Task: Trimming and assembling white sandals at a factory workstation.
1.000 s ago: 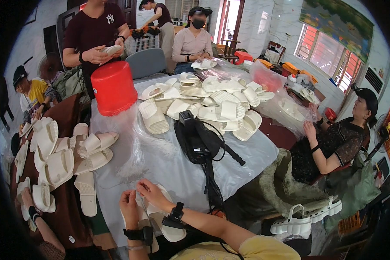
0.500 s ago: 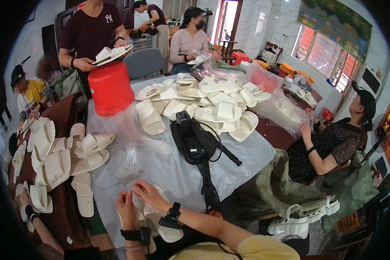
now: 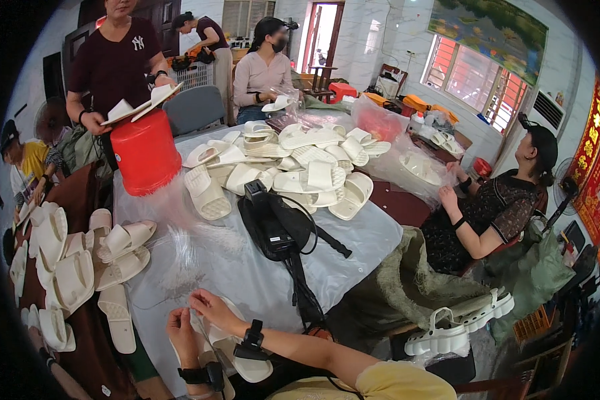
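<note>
My left hand (image 3: 182,330) is raised at the near edge of the table, its fingertips pinched together. Close beside it, my right hand (image 3: 215,312) also has its fingers pinched. Whatever lies between the fingertips is too small to make out. Beneath both hands lies a pair of white slippers (image 3: 253,371), partly covered by my wrists and the dark bands on them. Just beyond my hands, a bundle of clear thin strands (image 3: 183,257) spreads over the pale table cover (image 3: 353,267).
Many white slippers (image 3: 307,157) are heaped mid-table, more (image 3: 73,277) at the left. A red bucket (image 3: 147,153) and a black bag with straps (image 3: 273,227) stand beyond my hands. White clogs (image 3: 440,340) sit at the right. Co-workers surround the table; one (image 3: 117,67) holds slippers.
The whole view has swung, so the scene sits further left and slightly lower. My hands remain pinched close together over the slippers. The standing co-worker's slippers are now tilted more.
</note>
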The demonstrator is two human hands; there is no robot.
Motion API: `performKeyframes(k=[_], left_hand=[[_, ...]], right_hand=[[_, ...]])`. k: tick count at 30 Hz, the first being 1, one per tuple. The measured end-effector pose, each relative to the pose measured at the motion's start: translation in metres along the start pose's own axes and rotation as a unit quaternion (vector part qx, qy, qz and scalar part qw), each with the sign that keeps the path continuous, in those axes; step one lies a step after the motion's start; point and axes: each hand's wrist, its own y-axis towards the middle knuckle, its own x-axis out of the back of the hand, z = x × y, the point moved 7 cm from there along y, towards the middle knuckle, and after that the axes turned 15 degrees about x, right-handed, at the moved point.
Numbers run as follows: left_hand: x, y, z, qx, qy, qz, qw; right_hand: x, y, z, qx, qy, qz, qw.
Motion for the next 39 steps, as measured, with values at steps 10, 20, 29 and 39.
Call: performKeyframes(k=[10, 20, 29, 39], left_hand=[[0.005, 0.003, 0.003, 0.001, 0.002, -0.02, 1.0], [0.004, 0.0, 0.003, 0.019, 0.011, -0.035, 0.999], [0.003, 0.004, 0.004, 0.001, -0.004, -0.021, 1.0], [-0.001, -0.006, -0.008, -0.008, 0.056, -0.06, 0.997]], right_hand=[[-0.001, 0.0, -0.004, -0.007, 0.014, -0.007, 1.0], [-0.001, 0.0, -0.004, -0.016, 0.038, -0.003, 0.999], [0.003, 0.005, -0.015, -0.021, 0.059, -0.009, 0.998], [0.003, 0.0, -0.005, -0.021, 0.049, -0.021, 0.998]])
